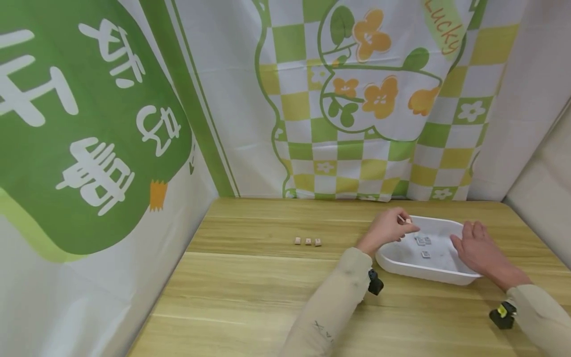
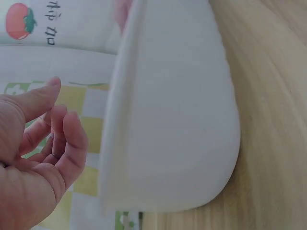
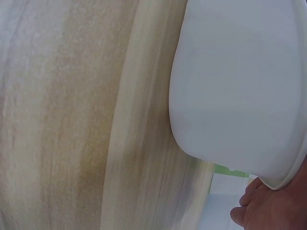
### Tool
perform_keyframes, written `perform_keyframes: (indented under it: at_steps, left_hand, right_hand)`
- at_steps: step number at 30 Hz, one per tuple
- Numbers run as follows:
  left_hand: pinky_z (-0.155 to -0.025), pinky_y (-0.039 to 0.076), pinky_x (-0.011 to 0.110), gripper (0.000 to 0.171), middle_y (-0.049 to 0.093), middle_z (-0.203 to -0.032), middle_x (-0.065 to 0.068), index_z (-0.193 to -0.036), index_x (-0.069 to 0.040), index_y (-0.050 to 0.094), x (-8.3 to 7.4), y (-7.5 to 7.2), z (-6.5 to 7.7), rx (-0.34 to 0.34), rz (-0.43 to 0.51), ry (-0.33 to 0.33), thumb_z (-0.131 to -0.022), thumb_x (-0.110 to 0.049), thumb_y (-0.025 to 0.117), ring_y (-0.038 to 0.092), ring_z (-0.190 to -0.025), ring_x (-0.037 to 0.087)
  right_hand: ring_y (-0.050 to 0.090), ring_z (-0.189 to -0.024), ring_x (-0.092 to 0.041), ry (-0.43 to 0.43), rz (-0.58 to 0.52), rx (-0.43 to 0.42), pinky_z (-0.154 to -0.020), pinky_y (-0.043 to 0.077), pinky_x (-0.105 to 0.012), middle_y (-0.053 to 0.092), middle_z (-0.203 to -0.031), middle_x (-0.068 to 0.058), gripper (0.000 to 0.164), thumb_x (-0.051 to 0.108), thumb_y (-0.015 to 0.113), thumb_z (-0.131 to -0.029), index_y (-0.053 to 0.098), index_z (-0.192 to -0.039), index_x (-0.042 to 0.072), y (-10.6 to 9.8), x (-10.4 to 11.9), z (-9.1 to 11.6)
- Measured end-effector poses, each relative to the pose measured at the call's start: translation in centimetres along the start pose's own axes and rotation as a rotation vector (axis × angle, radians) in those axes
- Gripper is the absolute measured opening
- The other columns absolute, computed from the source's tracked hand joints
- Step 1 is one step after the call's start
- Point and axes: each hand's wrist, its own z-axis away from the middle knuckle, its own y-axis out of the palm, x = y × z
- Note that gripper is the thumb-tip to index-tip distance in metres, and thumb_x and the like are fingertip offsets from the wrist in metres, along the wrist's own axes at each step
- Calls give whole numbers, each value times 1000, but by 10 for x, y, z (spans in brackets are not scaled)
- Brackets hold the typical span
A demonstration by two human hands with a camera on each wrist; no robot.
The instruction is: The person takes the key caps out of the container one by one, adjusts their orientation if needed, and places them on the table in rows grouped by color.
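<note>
A white oval tray [image 1: 403, 265] stands on the right of the table, and several grey keycaps [image 1: 426, 254] lie inside it. My left hand [image 1: 389, 229] is over the tray's left end, pinching a small pinkish keycap [image 1: 408, 221] between thumb and fingers. In the left wrist view, the left hand [image 2: 41, 148] appears beside the tray wall [image 2: 177, 110], its held piece not visible. My right hand [image 1: 482, 250] holds the tray's right rim, thumb on the inner side. The right wrist view has curled fingers [image 3: 244, 201] just outside that rim.
Three pinkish keycaps [image 1: 308, 241] sit in a short row on the wooden table [image 1: 250, 292], left of the tray. A patterned green, yellow and white cloth [image 1: 348, 163] hangs behind the table's back edge, and another printed cloth [image 1: 120, 277] hangs at the left.
</note>
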Motion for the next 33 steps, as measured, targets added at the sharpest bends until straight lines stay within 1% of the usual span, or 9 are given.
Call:
perform_keyframes:
  at_steps: [4,8,10,13,16,21,25,30,33]
  left_hand:
    - [-61,58,31,21,59,-77,-7,-96,-16,61,1,-9,4,8,65,14,-86,-28,76,64,-64,13]
    - [-58,57,30,20,60,-75,-6,-93,-16,58,3,-19,8,-12,70,24,-87,-25,76,68,-68,17]
    - [-55,56,26,21,59,-75,-6,-91,-17,57,5,-24,10,-24,55,29,-86,-26,76,67,-66,15]
    - [-53,51,22,23,58,-76,-5,-91,-18,58,9,-32,13,-33,47,33,-86,-29,76,61,-63,12]
    - [-55,48,21,23,57,-79,-5,-92,-21,59,15,-40,16,-44,32,34,-85,-35,76,55,-63,8]
    - [-61,44,21,24,57,-84,-8,-95,-22,63,24,-54,21,-80,-42,62,-85,-41,75,51,-71,6]
    - [-61,42,21,24,58,-83,-7,-97,-20,65,33,-66,24,-96,-114,91,-86,-40,74,50,-71,7]
    - [-60,41,20,23,58,-82,-6,-101,-16,69,47,-81,28,-112,-220,91,-88,-35,73,50,-70,7]
    - [-60,40,19,22,59,-83,-5,-101,-14,69,54,-90,30,-105,-260,84,-89,-32,72,50,-70,7]
  right_hand:
    - [6,-135,-65,-4,-3,10,-114,7,-68,5,-142,-54,75,37,21,-107,8,-138,-30,0,-2,-1]
    - [5,-136,-65,-4,-9,22,-113,7,-68,5,-143,-54,76,38,22,-107,8,-138,-30,-1,-3,-1]
    - [4,-136,-65,0,-15,32,-113,7,-69,4,-143,-54,77,39,22,-107,7,-139,-30,-3,-2,0]
    - [3,-135,-65,13,-30,42,-113,7,-69,2,-142,-55,78,39,21,-107,5,-139,-30,-4,-1,0]
    - [3,-135,-66,20,-39,47,-112,7,-69,1,-142,-55,78,40,20,-107,3,-139,-30,-4,0,0]
    - [0,-135,-66,31,-45,64,-112,6,-70,-1,-142,-55,79,41,20,-107,1,-139,-29,-6,2,2]
    - [0,-135,-66,29,-41,66,-112,7,-70,-1,-142,-55,79,40,20,-107,1,-140,-29,-7,4,2]
    - [-1,-135,-66,20,-47,59,-112,4,-69,-2,-142,-55,79,41,19,-107,0,-140,-28,-3,1,1]
    - [-2,-136,-65,25,-62,57,-113,2,-69,-2,-143,-54,80,41,19,-106,-1,-140,-28,-1,-2,0]
